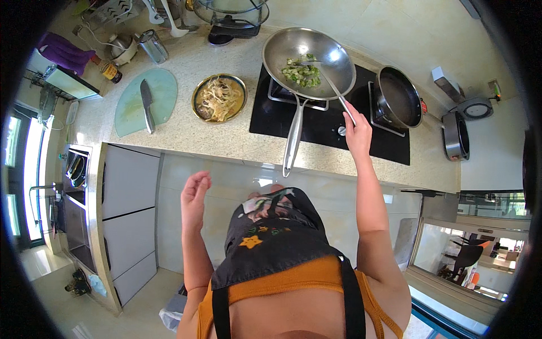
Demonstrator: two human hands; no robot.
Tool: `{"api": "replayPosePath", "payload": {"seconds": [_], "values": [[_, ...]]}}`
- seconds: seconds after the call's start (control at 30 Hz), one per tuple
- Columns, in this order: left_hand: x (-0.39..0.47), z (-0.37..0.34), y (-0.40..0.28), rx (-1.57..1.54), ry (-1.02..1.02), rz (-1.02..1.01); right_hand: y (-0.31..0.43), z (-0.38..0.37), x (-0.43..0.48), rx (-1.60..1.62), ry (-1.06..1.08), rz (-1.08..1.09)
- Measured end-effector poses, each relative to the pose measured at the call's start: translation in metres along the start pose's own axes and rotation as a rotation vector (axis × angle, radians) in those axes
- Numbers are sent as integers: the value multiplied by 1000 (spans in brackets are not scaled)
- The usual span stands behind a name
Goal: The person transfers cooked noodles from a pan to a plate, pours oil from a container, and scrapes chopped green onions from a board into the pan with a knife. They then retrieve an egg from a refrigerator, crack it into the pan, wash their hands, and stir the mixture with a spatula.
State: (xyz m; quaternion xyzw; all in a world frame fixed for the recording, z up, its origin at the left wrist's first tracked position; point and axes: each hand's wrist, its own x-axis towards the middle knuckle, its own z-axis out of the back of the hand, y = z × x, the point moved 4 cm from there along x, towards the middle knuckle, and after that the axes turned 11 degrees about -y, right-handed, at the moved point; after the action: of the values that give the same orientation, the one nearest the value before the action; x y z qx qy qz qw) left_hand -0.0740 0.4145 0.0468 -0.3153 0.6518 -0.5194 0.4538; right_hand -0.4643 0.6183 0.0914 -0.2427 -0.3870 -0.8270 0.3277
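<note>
My right hand [359, 131] grips the metal handle of a spatula [332, 82], whose blade is among chopped green vegetable pieces [302, 75] in a steel wok [334, 55]. The wok stands on the left burner of a black gas hob [322, 123], its long handle pointing towards me. Raised over the floor in front of the counter, my left hand [196, 195] has curled fingers and touches nothing. On the counter left of the hob is a dark-rimmed plate [194, 95] of pale, shredded food [220, 98].
A knife [146, 99] lies on a green cutting board [127, 110] at the left. On the right burner stands a dark frying pan [398, 97]. A bottle [111, 72] and a metal canister [153, 45] are at the counter's back left. The counter edge [228, 156] runs before me.
</note>
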Motion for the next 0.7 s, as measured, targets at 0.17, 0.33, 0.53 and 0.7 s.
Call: {"api": "replayPosePath", "payload": {"seconds": [0.17, 0.33, 0.53, 0.7], "values": [[-4, -27, 9, 84, 188, 70, -16, -4, -23, 45, 74, -126], [-33, -83, -22, 138, 432, -8, 5, 37, -43, 126, -4, -221], [-86, -166, -21, 168, 798, -100, 38, 129, -145, 141, 186, 155], [-174, -281, 27, 293, 1177, -83, -20, 253, -232, 7, 368, -286]]}}
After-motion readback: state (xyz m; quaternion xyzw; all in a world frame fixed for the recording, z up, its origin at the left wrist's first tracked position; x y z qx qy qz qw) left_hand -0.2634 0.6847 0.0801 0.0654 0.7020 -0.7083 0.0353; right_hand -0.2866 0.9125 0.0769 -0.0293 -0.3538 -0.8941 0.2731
